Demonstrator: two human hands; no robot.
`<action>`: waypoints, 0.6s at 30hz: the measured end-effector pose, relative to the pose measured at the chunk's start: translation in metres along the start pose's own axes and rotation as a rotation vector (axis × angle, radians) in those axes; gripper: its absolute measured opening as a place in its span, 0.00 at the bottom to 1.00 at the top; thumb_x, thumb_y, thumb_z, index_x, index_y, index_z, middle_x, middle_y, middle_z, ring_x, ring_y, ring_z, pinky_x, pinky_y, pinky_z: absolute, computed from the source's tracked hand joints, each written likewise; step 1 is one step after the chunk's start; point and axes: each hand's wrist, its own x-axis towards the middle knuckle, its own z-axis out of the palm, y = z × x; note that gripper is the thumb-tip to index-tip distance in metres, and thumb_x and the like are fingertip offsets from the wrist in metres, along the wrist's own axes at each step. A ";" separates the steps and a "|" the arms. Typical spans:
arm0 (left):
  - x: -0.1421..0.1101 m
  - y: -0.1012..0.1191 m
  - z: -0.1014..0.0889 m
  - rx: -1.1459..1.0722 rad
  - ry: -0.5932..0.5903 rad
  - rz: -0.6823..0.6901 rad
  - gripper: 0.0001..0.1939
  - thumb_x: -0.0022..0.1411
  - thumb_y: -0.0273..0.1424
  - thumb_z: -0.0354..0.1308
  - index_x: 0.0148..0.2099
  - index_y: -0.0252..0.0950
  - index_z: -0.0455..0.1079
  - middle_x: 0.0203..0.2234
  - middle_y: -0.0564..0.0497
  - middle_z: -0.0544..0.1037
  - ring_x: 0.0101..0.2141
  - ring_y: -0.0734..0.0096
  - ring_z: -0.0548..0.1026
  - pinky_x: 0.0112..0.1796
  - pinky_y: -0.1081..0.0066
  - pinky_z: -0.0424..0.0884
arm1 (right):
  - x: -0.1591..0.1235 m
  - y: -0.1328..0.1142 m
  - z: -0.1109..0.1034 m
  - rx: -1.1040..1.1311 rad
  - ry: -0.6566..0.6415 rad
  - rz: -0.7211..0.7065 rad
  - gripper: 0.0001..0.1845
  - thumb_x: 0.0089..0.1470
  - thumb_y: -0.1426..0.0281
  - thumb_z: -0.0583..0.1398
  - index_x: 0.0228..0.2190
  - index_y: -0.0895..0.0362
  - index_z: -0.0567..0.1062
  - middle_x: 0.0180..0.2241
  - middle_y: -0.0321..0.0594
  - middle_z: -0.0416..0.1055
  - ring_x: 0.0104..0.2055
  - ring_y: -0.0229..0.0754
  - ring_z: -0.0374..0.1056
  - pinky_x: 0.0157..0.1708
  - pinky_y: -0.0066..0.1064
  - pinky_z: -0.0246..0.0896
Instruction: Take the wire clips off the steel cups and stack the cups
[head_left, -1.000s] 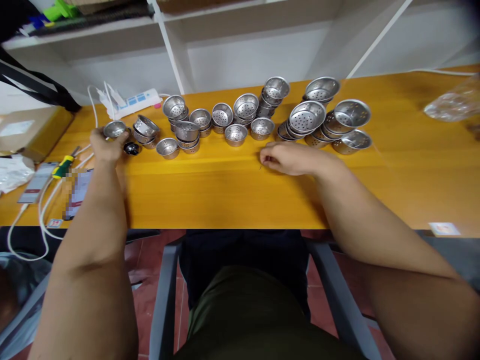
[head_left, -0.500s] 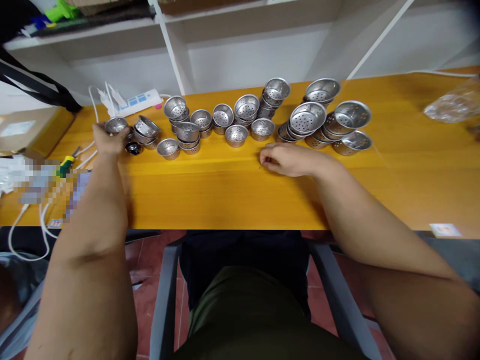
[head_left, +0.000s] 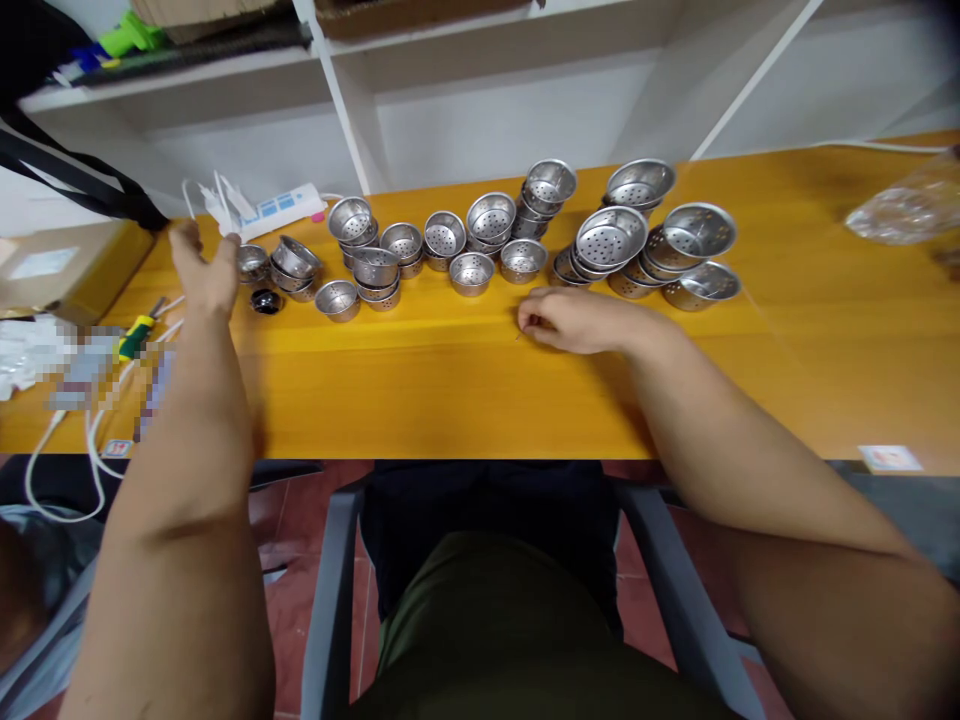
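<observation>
At the left end of the table my left hand [head_left: 206,272] is open, thumb and fingers apart, with nothing visible between them. Just right of its thumb stands a small perforated metal cup [head_left: 253,262]. Beside that are a stack of tilted perforated cups [head_left: 294,262] and a small shiny black object [head_left: 265,301]. My right hand [head_left: 566,318] rests on the wood with curled fingers pressed together. A tiny thin tip shows below them; what they hold is too small to name. Behind this hand are larger perforated cups [head_left: 611,238], some nested.
More small perforated cups [head_left: 401,242] line the table's back half. A white power strip [head_left: 281,207], a cardboard box [head_left: 71,265], a green-yellow screwdriver [head_left: 136,337] and white cables lie left. A clear plastic bag [head_left: 896,210] is far right. Shelves [head_left: 510,110] rise behind.
My left hand has let go of a small perforated cup and moved slightly up and left, its fingers spreading. My right hand has stayed in place.
</observation>
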 end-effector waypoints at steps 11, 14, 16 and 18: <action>0.052 -0.064 0.020 0.178 -0.180 -0.103 0.73 0.36 0.42 1.01 0.79 0.25 0.73 0.79 0.28 0.80 0.81 0.28 0.74 0.87 0.27 0.62 | 0.000 0.004 0.002 0.000 0.013 -0.020 0.04 0.72 0.69 0.64 0.42 0.51 0.81 0.49 0.50 0.86 0.48 0.54 0.79 0.52 0.42 0.70; 0.061 -0.082 0.033 0.152 -0.177 -0.121 0.69 0.36 0.26 0.96 0.79 0.28 0.73 0.75 0.36 0.84 0.75 0.34 0.80 0.86 0.30 0.65 | 0.000 0.004 0.002 0.008 0.022 -0.034 0.06 0.74 0.67 0.64 0.45 0.52 0.82 0.50 0.50 0.87 0.49 0.54 0.80 0.53 0.42 0.71; 0.059 -0.087 0.041 0.104 -0.132 -0.114 0.69 0.35 0.26 0.95 0.79 0.28 0.72 0.77 0.36 0.83 0.77 0.34 0.77 0.87 0.30 0.63 | -0.001 0.005 0.002 0.008 0.021 -0.034 0.07 0.75 0.65 0.63 0.47 0.52 0.83 0.51 0.51 0.87 0.49 0.54 0.81 0.53 0.42 0.71; 0.057 -0.090 0.044 0.063 -0.086 -0.095 0.71 0.35 0.30 0.96 0.80 0.26 0.71 0.78 0.35 0.81 0.78 0.33 0.76 0.87 0.29 0.63 | -0.001 0.005 0.003 0.000 0.016 -0.037 0.09 0.77 0.64 0.63 0.49 0.53 0.83 0.52 0.52 0.87 0.49 0.54 0.81 0.53 0.42 0.71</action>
